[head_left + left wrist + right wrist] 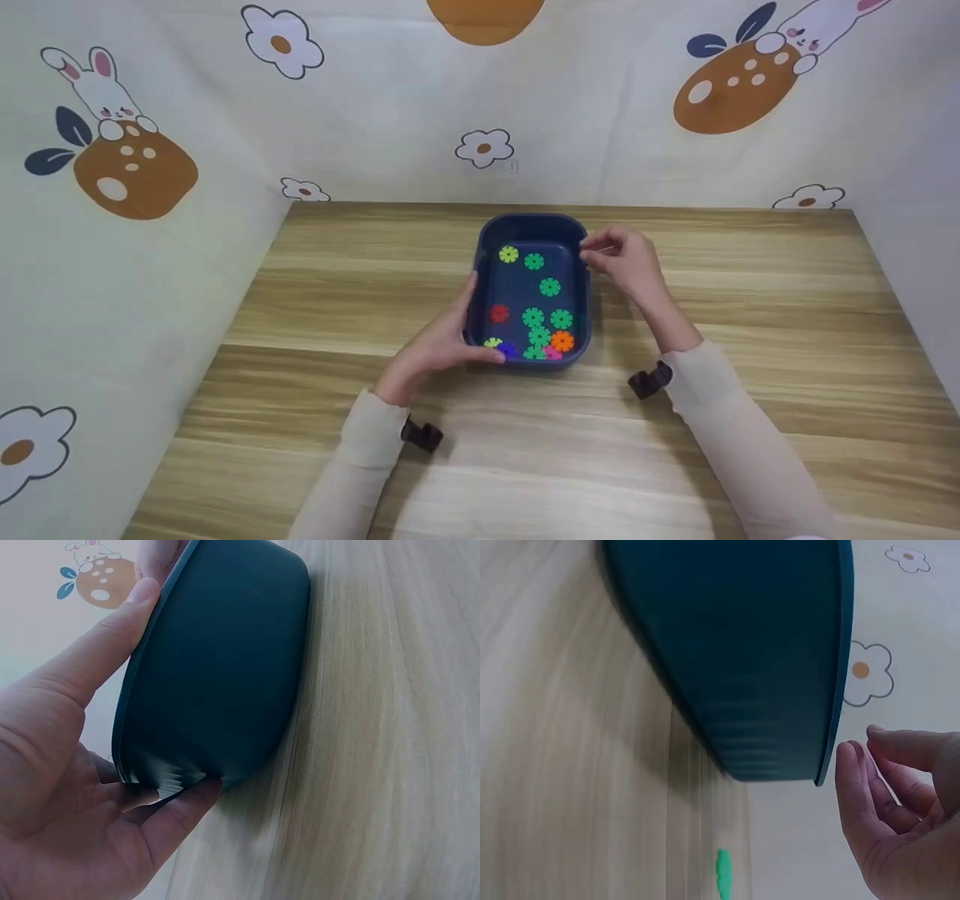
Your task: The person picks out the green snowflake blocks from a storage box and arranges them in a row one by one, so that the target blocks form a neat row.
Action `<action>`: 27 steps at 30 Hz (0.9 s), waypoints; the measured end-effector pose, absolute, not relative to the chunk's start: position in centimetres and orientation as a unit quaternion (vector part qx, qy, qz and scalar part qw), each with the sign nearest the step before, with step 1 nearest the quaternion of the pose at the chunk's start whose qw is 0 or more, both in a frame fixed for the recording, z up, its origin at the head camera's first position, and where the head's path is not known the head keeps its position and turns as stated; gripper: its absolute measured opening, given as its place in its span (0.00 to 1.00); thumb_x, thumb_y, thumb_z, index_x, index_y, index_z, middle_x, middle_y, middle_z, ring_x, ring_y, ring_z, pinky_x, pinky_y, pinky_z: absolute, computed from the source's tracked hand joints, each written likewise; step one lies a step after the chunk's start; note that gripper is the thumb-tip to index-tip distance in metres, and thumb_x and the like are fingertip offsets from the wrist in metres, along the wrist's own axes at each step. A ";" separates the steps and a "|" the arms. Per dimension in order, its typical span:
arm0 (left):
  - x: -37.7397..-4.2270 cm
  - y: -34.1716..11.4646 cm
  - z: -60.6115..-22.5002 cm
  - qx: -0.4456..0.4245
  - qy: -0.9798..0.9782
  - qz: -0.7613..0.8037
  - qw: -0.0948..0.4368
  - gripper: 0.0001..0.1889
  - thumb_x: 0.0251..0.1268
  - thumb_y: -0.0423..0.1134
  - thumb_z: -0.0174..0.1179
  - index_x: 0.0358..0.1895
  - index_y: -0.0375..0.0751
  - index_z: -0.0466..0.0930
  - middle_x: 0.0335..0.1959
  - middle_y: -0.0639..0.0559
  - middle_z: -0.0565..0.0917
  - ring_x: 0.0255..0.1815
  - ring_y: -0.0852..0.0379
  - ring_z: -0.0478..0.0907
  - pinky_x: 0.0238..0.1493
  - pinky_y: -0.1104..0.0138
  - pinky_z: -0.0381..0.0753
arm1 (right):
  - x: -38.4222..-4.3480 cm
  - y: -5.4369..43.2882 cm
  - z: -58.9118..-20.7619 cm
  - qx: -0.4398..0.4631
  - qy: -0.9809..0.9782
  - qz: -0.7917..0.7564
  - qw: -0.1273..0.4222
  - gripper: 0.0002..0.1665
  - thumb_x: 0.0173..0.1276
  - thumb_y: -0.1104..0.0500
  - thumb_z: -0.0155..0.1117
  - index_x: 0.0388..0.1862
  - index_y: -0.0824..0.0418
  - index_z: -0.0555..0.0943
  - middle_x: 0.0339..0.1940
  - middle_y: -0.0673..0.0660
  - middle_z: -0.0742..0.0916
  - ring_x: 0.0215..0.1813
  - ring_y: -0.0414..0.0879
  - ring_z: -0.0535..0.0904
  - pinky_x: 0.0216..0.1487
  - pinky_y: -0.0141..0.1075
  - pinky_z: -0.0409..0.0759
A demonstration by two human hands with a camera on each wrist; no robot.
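Note:
A dark blue plastic bin (517, 281) stands on the wooden table with several notched discs lying in it. Most are green (550, 287); among them are an orange disc (562, 341), a red disc (499, 313) and a yellow disc (508, 254). My left hand (442, 337) grips the bin's near left corner, thumb at the front rim and fingers against the outer wall (217, 652). At the far right rim hovers my right hand (626, 262), fingers bent toward the thumb. In the right wrist view a small gap shows between its fingertips (849, 757), with nothing there.
A small green piece (723, 874) shows against the table beside the bin in the right wrist view. Behind the wooden table (360, 285) hangs a pale cloth (375, 135) printed with rabbits and flowers. Black wrist mounts (649, 381) sit at both sleeves.

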State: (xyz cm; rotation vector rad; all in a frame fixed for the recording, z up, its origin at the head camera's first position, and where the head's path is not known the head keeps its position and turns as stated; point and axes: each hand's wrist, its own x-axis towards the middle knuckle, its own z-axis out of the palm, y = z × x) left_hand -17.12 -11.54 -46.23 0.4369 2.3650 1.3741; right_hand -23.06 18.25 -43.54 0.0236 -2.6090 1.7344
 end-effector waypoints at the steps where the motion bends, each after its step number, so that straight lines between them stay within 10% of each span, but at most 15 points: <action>1: -17.1 -11.5 -46.2 0.156 0.839 0.488 0.183 0.69 0.46 0.43 0.80 0.82 0.54 0.30 0.84 0.48 0.40 0.83 0.47 0.44 0.82 0.51 0.46 | -23.0 18.0 -43.6 0.011 -0.831 0.556 0.002 0.12 0.67 0.65 0.68 0.46 0.71 0.84 0.41 0.64 0.87 0.32 0.32 0.82 0.36 0.24 0.84; 27: -17.2 -11.6 -46.1 0.165 0.828 0.501 0.193 0.68 0.49 0.41 0.78 0.81 0.56 0.29 0.84 0.50 0.40 0.82 0.48 0.47 0.82 0.51 0.47 | -21.7 12.3 -43.7 0.116 -0.857 0.496 -0.070 0.10 0.66 0.64 0.69 0.45 0.66 0.85 0.43 0.62 0.90 0.42 0.47 0.86 0.46 0.37 0.87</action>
